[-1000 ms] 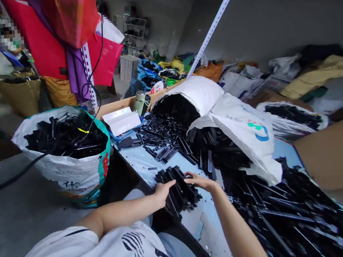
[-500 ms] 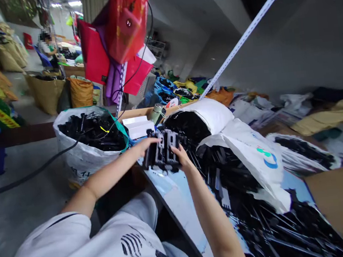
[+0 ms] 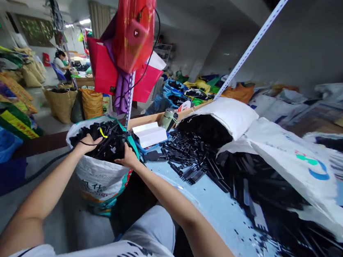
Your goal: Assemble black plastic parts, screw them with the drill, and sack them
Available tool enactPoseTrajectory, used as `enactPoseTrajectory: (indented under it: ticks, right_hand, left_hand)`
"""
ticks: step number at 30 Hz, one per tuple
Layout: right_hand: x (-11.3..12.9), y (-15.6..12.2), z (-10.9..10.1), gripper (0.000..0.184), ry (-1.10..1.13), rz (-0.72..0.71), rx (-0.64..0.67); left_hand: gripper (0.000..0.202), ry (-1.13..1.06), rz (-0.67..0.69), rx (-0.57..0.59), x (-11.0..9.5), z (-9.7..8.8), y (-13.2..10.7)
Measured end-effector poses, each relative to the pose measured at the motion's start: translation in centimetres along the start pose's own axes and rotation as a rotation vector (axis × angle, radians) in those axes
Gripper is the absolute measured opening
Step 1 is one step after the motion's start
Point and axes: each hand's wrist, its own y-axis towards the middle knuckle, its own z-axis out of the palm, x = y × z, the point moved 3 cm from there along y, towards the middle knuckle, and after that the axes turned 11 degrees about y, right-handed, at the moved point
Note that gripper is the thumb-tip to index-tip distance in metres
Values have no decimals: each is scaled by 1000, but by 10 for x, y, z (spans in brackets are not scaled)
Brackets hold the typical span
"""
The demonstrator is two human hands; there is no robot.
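Observation:
A white woven sack (image 3: 98, 180) with a teal edge stands on the floor to the left of the table, filled with black plastic parts (image 3: 109, 139). Over its left side reaches my left hand (image 3: 89, 144), fingers stretched toward the middle of the pile. My right hand (image 3: 127, 156) is at the sack's right side, thumb and fingers apart, against the black parts. Both hands look open; black on black hides where single pieces begin and end. A yellow strip (image 3: 103, 132) lies on the pile between them. A thin dark cable passes by my left hand.
Loose black parts (image 3: 190, 155) cover much of the blue tabletop (image 3: 204, 201). White sacks (image 3: 232, 117) with black pieces lie on it at the right. A white box (image 3: 150, 135) and a green flask (image 3: 168, 118) stand at the back. Red bags (image 3: 135, 29) hang above. A person sits far left.
Both hands have moved left from above the table to the sack. The stack of black plastic parts they held between them is no longer distinguishable and appears let go among the sack's contents.

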Motion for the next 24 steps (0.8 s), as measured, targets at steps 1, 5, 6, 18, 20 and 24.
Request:
enactPoseTrajectory:
  ticks: [1, 5, 6, 18, 20, 24]
  right_hand:
    - [-1, -8, -5, 98, -57, 8, 26]
    - [10, -43, -36, 54, -168, -77, 87]
    - [11, -53, -45, 50, -148, -156, 96]
    - [-163, -168, -206, 24, -415, 257, -435]
    - [-179, -177, -232, 31, -393, 388, -607]
    - [-204, -176, -270, 57, 90, 615, -890]
  left_hand:
    - [60, 124, -22, -10, 5, 2, -8]
    - [61, 420, 61, -67, 13, -4, -48]
    - [57, 431, 124, -114, 14, -6, -59]
    - [22, -78, 1072, -112, -141, 145, -178]
    - [26, 0, 1103, -25, -204, 174, -170]
    - [35, 202, 1165, 130, -306, 226, -140]
